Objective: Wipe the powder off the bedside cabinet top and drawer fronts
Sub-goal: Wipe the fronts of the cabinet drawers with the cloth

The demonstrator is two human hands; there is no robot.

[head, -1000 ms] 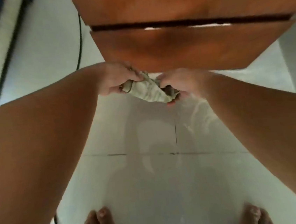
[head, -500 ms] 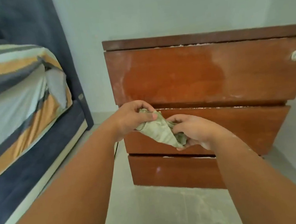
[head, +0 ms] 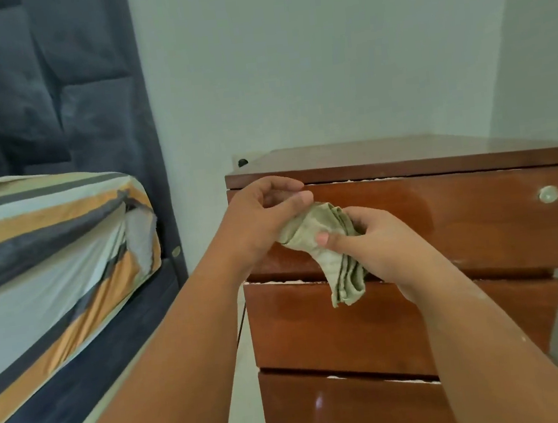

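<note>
Two grips, left hand [head: 258,223] and right hand [head: 377,245], hold one seemingly folded cloth [head: 342,273] before three drawer fronts [head: 444,221].

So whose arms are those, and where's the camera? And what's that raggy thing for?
Those arms belong to a person; there is no machine here. The camera sits on their head and looks forward and down, so you see what they see. The left hand and right hand both grip a crumpled greenish cloth in front of a brown bedside cabinet with three drawers. Thin lines of white powder show along the drawer edges; the cloth is for wiping it off. A striped bed stands to the left.
</note>
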